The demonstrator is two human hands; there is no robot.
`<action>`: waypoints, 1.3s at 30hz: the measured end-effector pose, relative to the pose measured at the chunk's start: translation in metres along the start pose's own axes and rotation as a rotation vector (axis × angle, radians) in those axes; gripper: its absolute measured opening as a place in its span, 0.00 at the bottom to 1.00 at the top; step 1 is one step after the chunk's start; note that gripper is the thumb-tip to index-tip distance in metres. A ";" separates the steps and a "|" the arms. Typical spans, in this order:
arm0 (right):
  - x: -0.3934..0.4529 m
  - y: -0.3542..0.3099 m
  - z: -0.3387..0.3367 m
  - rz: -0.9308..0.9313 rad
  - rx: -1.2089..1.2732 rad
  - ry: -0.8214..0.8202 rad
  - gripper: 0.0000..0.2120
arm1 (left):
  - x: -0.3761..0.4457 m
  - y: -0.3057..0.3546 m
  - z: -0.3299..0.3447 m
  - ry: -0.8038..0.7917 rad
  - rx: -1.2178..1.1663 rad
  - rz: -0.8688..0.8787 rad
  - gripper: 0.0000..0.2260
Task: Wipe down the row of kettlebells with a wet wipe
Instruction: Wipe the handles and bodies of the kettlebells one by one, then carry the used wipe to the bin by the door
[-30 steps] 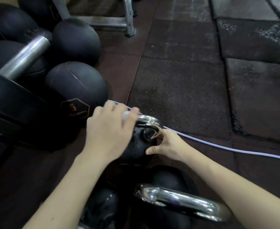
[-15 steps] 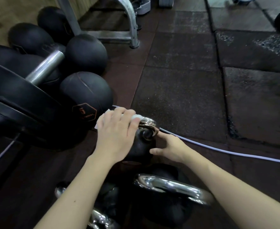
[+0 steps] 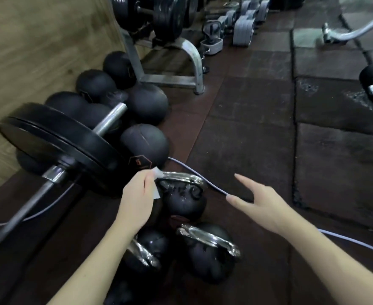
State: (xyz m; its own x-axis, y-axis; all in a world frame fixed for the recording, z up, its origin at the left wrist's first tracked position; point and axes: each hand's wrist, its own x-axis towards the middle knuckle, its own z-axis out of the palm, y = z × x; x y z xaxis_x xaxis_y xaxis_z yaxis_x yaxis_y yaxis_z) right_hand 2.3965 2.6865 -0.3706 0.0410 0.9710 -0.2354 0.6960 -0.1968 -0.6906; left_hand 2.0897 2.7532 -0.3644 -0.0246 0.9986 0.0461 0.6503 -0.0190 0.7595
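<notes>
Three black kettlebells with chrome handles stand close together on the floor. The far kettlebell (image 3: 184,200) looks wet and shiny. My left hand (image 3: 137,192) pinches a white wet wipe (image 3: 156,183) just left of its chrome handle. My right hand (image 3: 258,201) hovers to the right of that kettlebell with fingers spread, touching nothing. A nearer kettlebell (image 3: 207,252) sits below it, and another kettlebell (image 3: 147,252) is partly hidden behind my left forearm.
A loaded barbell (image 3: 55,137) lies at the left beside several black medicine balls (image 3: 144,148) along a wooden wall. A pale cable (image 3: 203,183) crosses the rubber floor. A metal rack (image 3: 176,60) with plates stands at the back.
My right hand has let go of the far kettlebell and moved out to the right, fingers spread. My left hand has slid off its handle to the left with the wipe. The view has tilted up.
</notes>
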 end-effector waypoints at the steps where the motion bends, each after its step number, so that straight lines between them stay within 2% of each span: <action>1: -0.003 -0.009 -0.007 -0.030 -0.011 0.002 0.38 | -0.005 0.014 -0.004 0.006 0.000 0.041 0.10; 3: -0.007 -0.029 -0.018 -0.089 -0.030 0.001 0.37 | -0.015 0.044 -0.012 0.044 -0.020 0.080 0.08; 8: -0.014 -0.093 -0.044 -0.260 -0.042 0.061 0.35 | -0.047 0.101 -0.034 0.135 0.041 0.195 0.14; 13: -0.028 -0.149 -0.047 -0.372 -0.074 0.047 0.34 | -0.076 0.121 -0.076 0.246 0.022 0.144 0.15; 17: -0.033 -0.190 -0.027 -0.435 -0.142 0.024 0.33 | -0.102 0.105 -0.125 0.324 0.037 0.141 0.15; 21: -0.041 -0.240 0.013 -0.497 -0.163 -0.006 0.33 | -0.117 0.067 -0.179 0.340 0.133 0.134 0.21; 27: -0.053 -0.302 0.077 -0.547 -0.216 -0.049 0.32 | -0.126 0.002 -0.247 0.401 0.219 0.126 0.17; 34: -0.064 -0.363 0.118 -0.489 -0.329 -0.070 0.33 | -0.146 -0.041 -0.321 0.311 0.225 0.031 0.12; 39: -0.108 -0.425 0.125 -0.485 -0.283 -0.132 0.33 | -0.176 -0.047 -0.400 0.307 0.269 -0.113 0.16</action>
State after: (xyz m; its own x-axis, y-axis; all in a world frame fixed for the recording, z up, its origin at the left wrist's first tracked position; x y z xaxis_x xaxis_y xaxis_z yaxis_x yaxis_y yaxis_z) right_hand 2.0068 2.6486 -0.1372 -0.4082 0.9123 -0.0335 0.7783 0.3286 -0.5350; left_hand 1.7598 2.5589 -0.1490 -0.3059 0.9320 0.1944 0.8043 0.1437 0.5766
